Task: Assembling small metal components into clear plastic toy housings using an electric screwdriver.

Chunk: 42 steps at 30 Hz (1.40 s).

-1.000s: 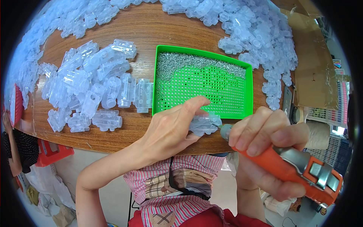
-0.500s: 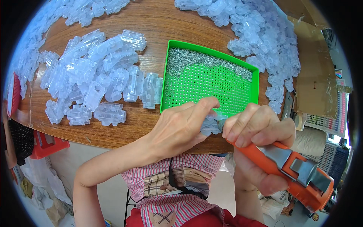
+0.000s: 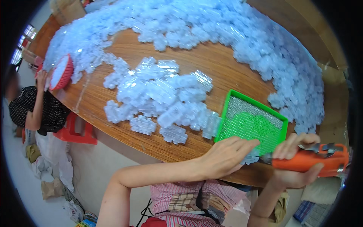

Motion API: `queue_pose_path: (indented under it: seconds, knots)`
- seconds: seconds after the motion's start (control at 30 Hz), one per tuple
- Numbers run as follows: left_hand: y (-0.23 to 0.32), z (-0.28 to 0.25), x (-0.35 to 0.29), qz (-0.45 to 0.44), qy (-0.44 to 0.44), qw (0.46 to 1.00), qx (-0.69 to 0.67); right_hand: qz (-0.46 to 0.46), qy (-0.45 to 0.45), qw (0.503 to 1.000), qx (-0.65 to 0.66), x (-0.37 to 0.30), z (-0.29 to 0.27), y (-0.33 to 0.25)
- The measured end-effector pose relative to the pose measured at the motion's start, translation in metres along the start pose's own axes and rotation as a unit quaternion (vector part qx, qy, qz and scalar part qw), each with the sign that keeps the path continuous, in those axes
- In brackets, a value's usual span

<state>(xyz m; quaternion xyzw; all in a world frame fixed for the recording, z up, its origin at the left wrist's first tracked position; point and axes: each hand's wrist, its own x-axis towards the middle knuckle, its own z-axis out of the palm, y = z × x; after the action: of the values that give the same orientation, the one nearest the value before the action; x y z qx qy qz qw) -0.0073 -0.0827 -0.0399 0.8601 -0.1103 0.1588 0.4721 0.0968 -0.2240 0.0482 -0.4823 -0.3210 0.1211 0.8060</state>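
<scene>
By the worktop's [image 3: 227, 64] edge, the left fingers [image 3: 245, 145], grip hidden, touch a clear part [image 3: 250, 158] beside the tray [image 3: 284, 131], right fingers [image 3: 286, 146] clasp a driver [image 3: 297, 160], and a stool [image 3: 87, 133] stands on the floor [image 3: 102, 162].

1. Main passage: arc of bare wood on the table [image 3: 234, 70], between far heap [image 3: 189, 28] of clear plastic parts and central pile [image 3: 162, 90]; opens onto the green tray's [image 3: 255, 104] far rim.
2. Tray, left side: pile's end parts sit against or just beside the wall (contact unclear), closing that gap.
3. Tray, right side: heap's near end leaves only a narrow slot.
4. Tray, near side: obstructed by left hand [image 3: 228, 157], clear piece [image 3: 250, 157] and orange power screwdriver [image 3: 302, 160] in right hand [image 3: 287, 147].
5. Front strip: passable before pile; left forearm crosses its right end.
</scene>
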Motion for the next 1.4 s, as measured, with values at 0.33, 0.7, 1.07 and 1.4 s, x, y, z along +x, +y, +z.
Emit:
queue_pose_path:
  seconds: [0.33, 0.7, 1.07, 1.4]
  knots:
    - [-0.056, -0.239, -0.019, -0.291, 0.241, 0.846, 0.376, 0.008, 0.113, 0.970, -0.215, 0.026, -0.053, 0.018]
    - [-0.129, -0.316, -0.071, -0.394, -0.002, 0.857, 0.331, 0.043, 0.101, 0.975, -0.193, 0.045, -0.097, 0.021]
    - [0.012, -0.208, 0.031, -0.098, 0.087, 0.938, 0.322, 0.015, -0.056, 0.678, -0.733, 0.078, -0.145, 0.066]
    - [0.057, -0.134, 0.060, -0.058, -0.022, 0.994, 0.087, -0.083, -0.096, 0.746, -0.653, 0.083, -0.144, 0.061]
